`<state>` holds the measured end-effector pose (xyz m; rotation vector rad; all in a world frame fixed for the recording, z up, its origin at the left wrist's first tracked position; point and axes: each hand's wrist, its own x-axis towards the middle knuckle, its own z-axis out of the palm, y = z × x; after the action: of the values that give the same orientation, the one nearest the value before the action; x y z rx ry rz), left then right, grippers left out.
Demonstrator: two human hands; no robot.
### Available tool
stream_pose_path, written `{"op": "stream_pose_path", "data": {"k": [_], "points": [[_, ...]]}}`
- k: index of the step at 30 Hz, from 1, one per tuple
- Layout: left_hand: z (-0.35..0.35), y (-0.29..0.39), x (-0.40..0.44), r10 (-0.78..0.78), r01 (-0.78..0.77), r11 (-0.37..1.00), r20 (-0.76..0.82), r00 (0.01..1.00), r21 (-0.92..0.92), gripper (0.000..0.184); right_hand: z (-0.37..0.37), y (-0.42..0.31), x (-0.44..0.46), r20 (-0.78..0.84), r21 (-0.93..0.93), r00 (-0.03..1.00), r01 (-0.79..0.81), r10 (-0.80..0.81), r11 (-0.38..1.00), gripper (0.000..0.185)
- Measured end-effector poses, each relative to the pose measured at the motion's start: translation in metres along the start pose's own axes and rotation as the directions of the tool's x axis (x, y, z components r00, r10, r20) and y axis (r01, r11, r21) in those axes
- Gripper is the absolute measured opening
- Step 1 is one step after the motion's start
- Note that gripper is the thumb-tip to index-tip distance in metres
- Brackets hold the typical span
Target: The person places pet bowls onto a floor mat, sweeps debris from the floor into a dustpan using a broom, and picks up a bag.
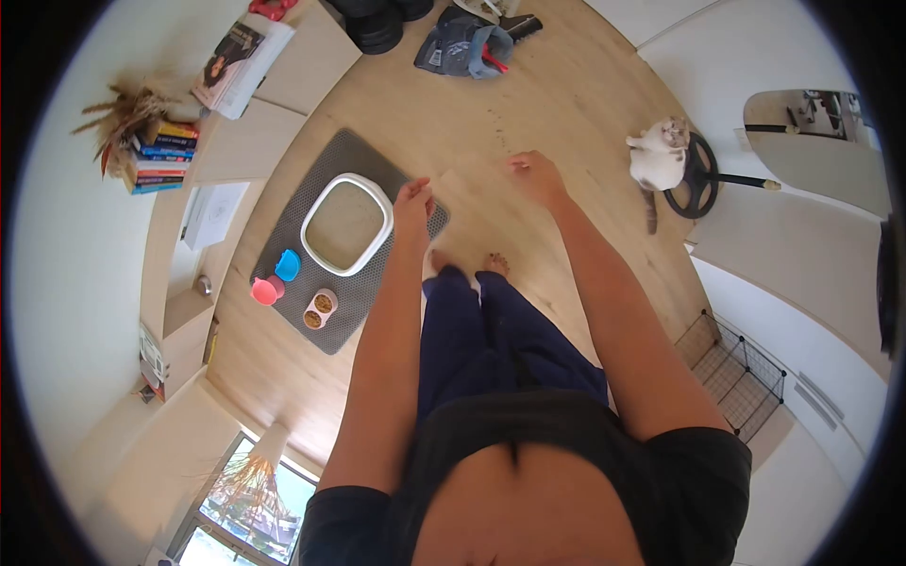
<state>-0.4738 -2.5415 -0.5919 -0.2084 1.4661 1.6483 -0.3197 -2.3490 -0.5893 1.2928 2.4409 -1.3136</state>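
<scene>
My left hand (413, 202) hangs over the right edge of a grey mat (363, 307), beside a white-rimmed litter box (383, 247). Its fingers are loosely curled but open, with nothing visible in them. To the right, my right hand (538, 176) hovers over the wooden floor (481, 123), half curled and open, also holding nothing that shows. Near the mat's lower left lie a blue bowl-like item (287, 266) and a pink one (266, 291). A double food bowl (321, 308) with brown food stands nearby. My bare feet are below my hands.
A white and grey cat (658, 163) sits beside a round black base (700, 179) at the right. Shelves with books (165, 156) line the left. A grey-blue bag (462, 49) lies at the top. A black wire rack (731, 368) is at the lower right.
</scene>
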Motion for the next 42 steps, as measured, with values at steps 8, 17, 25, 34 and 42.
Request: {"op": "stream_pose_path", "data": {"k": [8, 17, 25, 34, 42], "points": [[0.085, 0.025, 0.121, 0.03, -0.022, 0.961, -0.026, 0.999, 0.274, 0.02, -0.054, 0.05, 0.072, -0.307, 0.025, 0.948, -0.076, 0.08, 0.997, 0.011], [0.153, 0.054, 0.32, 0.326, -0.392, 0.17, 0.323, 0.888, 0.904, 0.016, -0.081, 0.078, 0.244, -0.118, 0.099, 0.957, -0.253, 0.264, 0.962, 0.015], [0.234, 0.041, 0.465, 0.124, -0.424, -0.17, 0.446, 0.886, 0.89, 0.02, -0.079, 0.095, 0.41, 0.021, 0.009, 0.978, -0.206, 0.206, 0.979, 0.019], [0.3, -0.072, 0.64, 0.089, -0.222, -0.218, 0.246, 0.965, 0.95, 0.032, -0.052, 0.174, 0.624, -0.025, 0.041, 0.975, -0.221, 0.222, 0.974, 0.022], [0.301, -0.105, 0.702, 0.133, -0.238, -0.237, 0.274, 0.953, 0.942, 0.033, -0.017, 0.16, 0.861, 0.318, 0.647, 0.945, -0.157, -0.076, 0.746, 0.036]]}}
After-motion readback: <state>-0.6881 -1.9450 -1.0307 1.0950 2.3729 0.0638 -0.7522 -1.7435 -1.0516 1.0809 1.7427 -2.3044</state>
